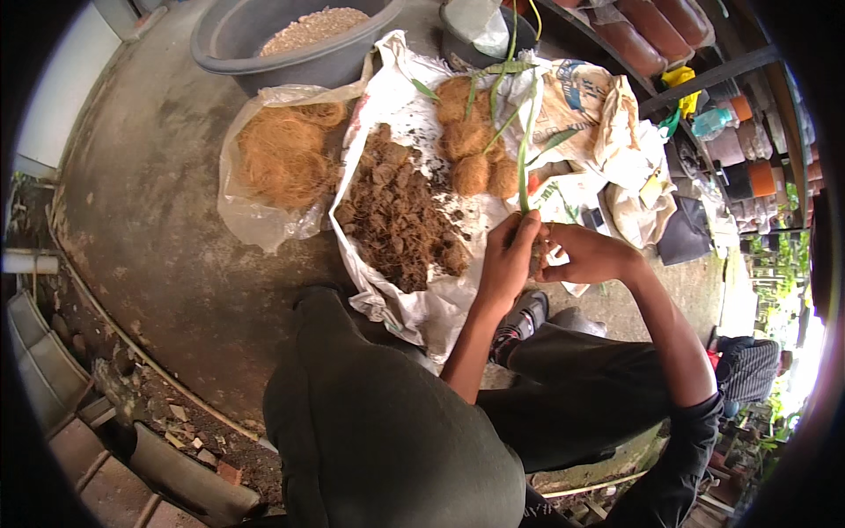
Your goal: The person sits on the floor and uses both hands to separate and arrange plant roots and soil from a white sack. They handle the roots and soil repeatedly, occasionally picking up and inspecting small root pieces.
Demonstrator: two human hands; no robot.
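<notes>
My left hand (509, 254) grips the lower stem of a long-leaved green plant (523, 158), whose leaves reach away from me. Just below, my right hand (587, 254) has its fingers curled around the dark root clump (536, 259), which they partly hide. Under and beyond my hands, a white woven sack (389, 72) is spread on the floor. A heap of brown, fibrous soil (396, 218) lies on it. Several balls wrapped in coconut fibre (470, 175) sit to the right of the heap, partly behind the leaves.
Loose coconut fibre (284, 158) fills a clear plastic bag (247, 228) on the left. A grey tub (224, 66) of pale granules and a black bucket (455, 39) stand beyond. Printed sacks (581, 99) lie near a shelf rail (709, 79) at right. Another person (749, 369) is farther off.
</notes>
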